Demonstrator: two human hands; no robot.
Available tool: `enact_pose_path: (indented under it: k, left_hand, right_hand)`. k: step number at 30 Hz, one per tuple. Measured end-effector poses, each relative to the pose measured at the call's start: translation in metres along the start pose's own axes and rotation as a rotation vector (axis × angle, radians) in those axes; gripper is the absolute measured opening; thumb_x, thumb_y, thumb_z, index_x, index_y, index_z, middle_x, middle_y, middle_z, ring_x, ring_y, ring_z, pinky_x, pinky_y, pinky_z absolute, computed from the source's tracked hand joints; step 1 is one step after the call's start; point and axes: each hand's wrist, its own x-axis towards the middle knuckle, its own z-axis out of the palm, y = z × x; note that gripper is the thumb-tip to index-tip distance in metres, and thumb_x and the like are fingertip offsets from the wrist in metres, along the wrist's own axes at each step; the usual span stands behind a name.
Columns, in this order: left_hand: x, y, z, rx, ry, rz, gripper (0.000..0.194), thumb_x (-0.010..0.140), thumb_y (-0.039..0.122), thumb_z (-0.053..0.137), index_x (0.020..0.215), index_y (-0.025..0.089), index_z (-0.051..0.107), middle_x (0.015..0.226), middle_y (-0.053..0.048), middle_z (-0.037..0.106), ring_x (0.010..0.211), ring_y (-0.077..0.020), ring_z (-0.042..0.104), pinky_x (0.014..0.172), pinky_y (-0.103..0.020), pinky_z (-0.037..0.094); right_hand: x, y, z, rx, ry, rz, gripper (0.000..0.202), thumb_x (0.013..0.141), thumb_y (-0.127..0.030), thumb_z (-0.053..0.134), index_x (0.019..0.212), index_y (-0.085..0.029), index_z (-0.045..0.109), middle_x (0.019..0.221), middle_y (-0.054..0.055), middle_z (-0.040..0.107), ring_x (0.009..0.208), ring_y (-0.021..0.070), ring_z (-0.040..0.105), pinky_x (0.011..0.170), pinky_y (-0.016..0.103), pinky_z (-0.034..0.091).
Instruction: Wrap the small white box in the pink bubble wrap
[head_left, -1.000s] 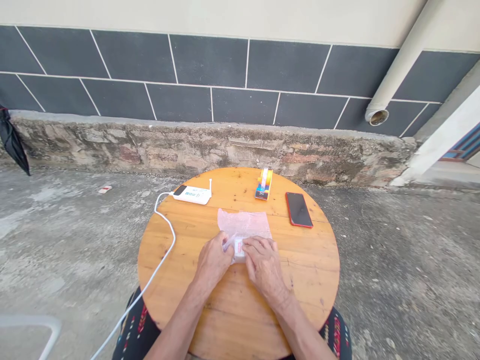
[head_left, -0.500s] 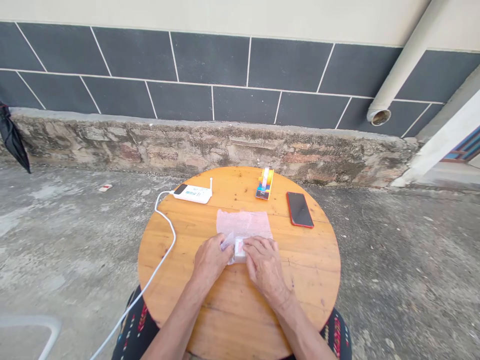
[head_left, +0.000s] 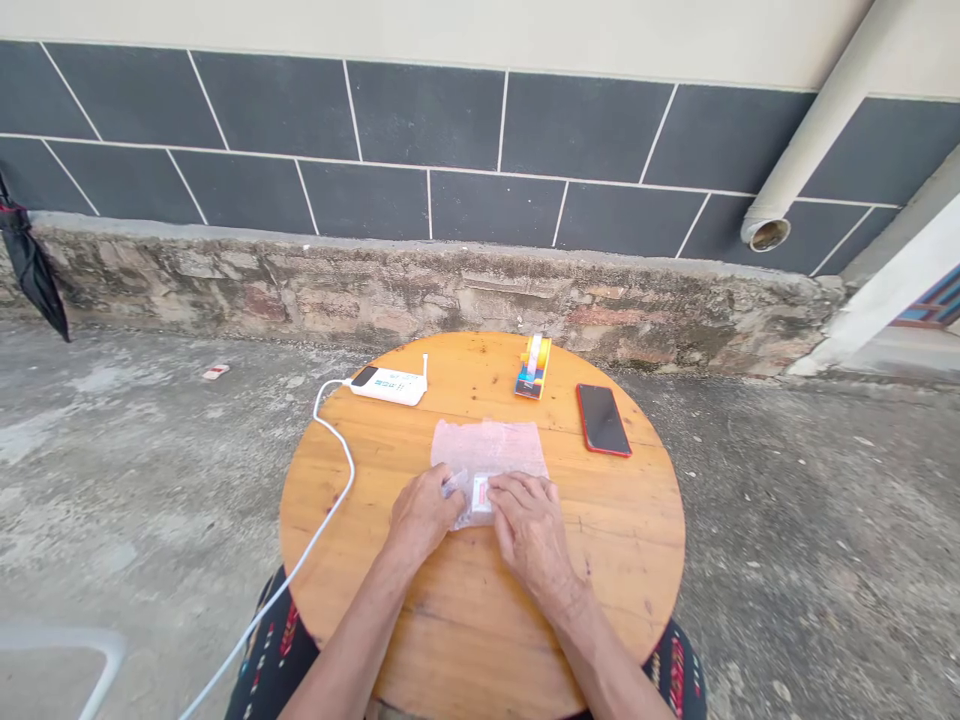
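Box (head_left: pixel 481 493), small, white, red marking: on the wrap (head_left: pixel 491 443), between the hands. Wrap, pinkish, translucent: spread on the table (head_left: pixel 615 545), round, wooden. Left hand (head_left: pixel 424 512): grip closed on the wrap's left part. Right hand (head_left: pixel 529 520): fingers over the box's right end; whether the grip is closed, cannot tell. Device (head_left: pixel 394 387), white, with cable (head_left: pixel 349 470): far left. Tape dispenser (head_left: pixel 533 367), yellow: far side. Phone (head_left: pixel 604 419), red-edged, dark screen: right.

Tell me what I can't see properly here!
In the head view:
White item: right side hidden by the right hand; reddish print too small to read.
White cable: one end cut off by bottom edge.
Black umbrella: top cut off by left edge.
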Motion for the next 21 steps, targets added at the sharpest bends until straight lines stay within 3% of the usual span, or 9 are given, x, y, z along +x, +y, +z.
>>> enact_pose_path:
  k: [12, 21]
  left_hand:
    - [-0.0011, 0.0049, 0.0018, 0.007, 0.029, 0.012, 0.006, 0.076, 0.022, 0.051, 0.072, 0.021, 0.056, 0.069, -0.001, 0.062, 0.065, -0.0152, 0.056, 0.054, -0.024, 0.025]
    - [-0.0042, 0.0068, -0.0045, -0.199, -0.02, 0.144, 0.013, 0.075, 0.019, 0.046, 0.07, 0.019, 0.059, 0.06, 0.004, 0.055, 0.058, -0.0112, 0.049, 0.052, -0.02, 0.032]
  right_hand:
    - [0.0, 0.0, 0.0, -0.005, -0.006, 0.005, 0.024, 0.086, -0.007, 0.049, 0.099, -0.019, 0.065, 0.106, 0.006, 0.068, 0.102, 0.0222, 0.055, 0.086, 0.039, 0.036]
    - [-0.0012, 0.0007, 0.0004, 0.002, -0.01, 0.007, 0.025, 0.085, -0.006, 0.049, 0.099, -0.02, 0.065, 0.105, 0.006, 0.068, 0.102, 0.022, 0.055, 0.088, 0.039, 0.036]
